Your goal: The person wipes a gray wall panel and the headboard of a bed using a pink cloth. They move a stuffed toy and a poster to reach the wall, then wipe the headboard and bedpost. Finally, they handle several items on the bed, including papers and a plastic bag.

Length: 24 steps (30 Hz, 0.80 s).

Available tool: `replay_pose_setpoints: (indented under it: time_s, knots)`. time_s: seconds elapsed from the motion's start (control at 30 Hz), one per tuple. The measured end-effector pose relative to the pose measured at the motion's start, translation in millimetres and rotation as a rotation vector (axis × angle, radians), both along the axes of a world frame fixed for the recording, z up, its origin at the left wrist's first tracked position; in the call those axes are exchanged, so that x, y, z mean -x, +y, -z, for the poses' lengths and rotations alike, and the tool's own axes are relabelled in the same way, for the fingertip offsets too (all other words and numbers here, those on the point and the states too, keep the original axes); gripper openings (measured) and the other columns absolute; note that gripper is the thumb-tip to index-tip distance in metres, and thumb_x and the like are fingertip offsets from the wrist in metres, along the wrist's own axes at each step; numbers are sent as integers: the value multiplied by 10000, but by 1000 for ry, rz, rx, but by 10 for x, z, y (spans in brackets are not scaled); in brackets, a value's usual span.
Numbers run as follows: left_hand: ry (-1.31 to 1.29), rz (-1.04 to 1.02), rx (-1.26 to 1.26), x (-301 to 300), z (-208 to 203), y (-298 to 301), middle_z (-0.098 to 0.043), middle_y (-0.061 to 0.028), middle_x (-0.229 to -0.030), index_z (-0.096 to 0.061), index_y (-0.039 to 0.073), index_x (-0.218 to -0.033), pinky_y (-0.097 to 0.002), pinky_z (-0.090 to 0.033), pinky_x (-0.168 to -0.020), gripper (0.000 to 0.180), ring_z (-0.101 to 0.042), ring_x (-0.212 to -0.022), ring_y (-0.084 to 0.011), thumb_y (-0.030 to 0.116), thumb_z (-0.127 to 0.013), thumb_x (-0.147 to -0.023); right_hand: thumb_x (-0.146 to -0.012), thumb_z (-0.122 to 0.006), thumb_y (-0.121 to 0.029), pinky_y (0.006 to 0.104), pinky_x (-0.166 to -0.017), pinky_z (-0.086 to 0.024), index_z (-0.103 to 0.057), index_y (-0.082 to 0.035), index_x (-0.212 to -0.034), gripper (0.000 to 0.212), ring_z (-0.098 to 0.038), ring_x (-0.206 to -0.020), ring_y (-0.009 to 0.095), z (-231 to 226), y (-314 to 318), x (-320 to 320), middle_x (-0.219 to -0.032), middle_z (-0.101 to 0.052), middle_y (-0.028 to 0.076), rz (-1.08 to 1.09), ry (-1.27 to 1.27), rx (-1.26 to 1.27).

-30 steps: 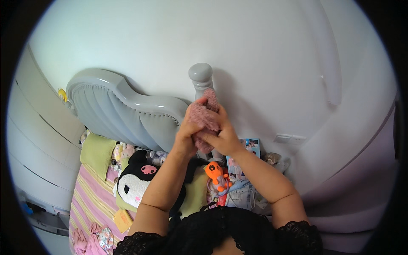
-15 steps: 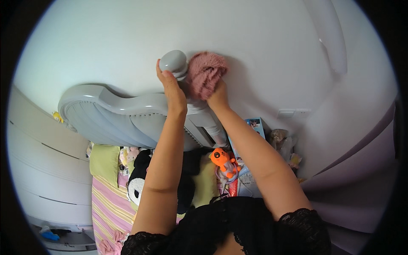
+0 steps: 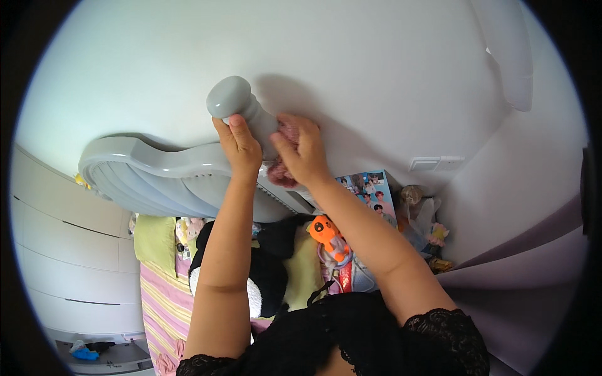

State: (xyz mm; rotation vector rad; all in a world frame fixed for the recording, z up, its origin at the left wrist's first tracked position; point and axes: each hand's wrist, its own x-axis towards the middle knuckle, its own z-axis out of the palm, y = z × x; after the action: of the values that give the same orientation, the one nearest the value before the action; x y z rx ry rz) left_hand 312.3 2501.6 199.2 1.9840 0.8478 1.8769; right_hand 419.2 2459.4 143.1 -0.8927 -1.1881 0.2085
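Observation:
A grey bedpost [image 3: 256, 120] with a rounded knob [image 3: 229, 95] on top stands at the end of the padded headboard [image 3: 169, 178]. My left hand [image 3: 241, 149] grips the post just under the knob, thumb on the near side and fingers going behind it. Lower down, my right hand [image 3: 306, 153] presses a dusty-pink fluffy cloth [image 3: 281, 175] to the post's right side. Its fingers cover much of the cloth, which bunches out below the palm.
Below lie a green pillow [image 3: 155, 243], a striped sheet [image 3: 166, 294] and a black-and-white plush toy [image 3: 269, 282]. An orange toy [image 3: 326, 232], a picture box [image 3: 376, 194] and plastic bags [image 3: 420, 219] sit to the right. A wall switch [image 3: 425, 164] is behind.
My right hand has brought the cloth down and left, from beside the knob to lower on the post. My left hand remains under the knob; the view has shifted slightly.

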Motion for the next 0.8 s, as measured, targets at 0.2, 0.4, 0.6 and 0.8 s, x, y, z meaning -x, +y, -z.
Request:
replay_pose_setpoints:
  time_s: [0.2, 0.4, 0.6, 0.8]
  knots:
    - [85, -81, -42, -13, -53, -25, -494, -141, -1233, -391, -12, -1321, -340, -353, -982, 575, -474, -1123, -239, 470, -320, -1014, -898, -602, -278, 403, -892, -461, -619, 20, -1102, 361, -608, -1006, 364, 600, 2, -203, -1047, -657, 186, -151, 229, 287]
    - [41, -97, -9, -18, -33, -39, -503, -159, -1224, -420, -23, -1299, -342, -353, -980, 572, -481, -1115, -260, 458, -281, -1023, -881, -613, -288, 374, -826, -493, -635, 19, -1090, 372, -659, -903, 333, 640, -263, -415, -948, -685, 192, -134, 273, 590]
    - [114, -125, -29, -1, -21, -42, -513, -161, -1204, -391, -26, -1323, -337, -374, -949, 554, -496, -1085, -255, 434, -331, -1019, -867, -621, -218, 393, -913, -446, -575, 6, -1145, 360, -588, -1053, 360, 630, 6, -85, -1140, -602, 220, 58, 99, 46]
    - [85, -103, -61, 1, -29, -14, -520, -160, -1174, -408, -21, -1301, -341, -378, -942, 525, -501, -1063, -259, 418, -330, -1023, -897, -575, -155, 362, -985, -409, -558, 15, -1223, 368, -567, -1119, 314, 2125, -515, 124, -1171, -611, 194, -17, 303, 551]
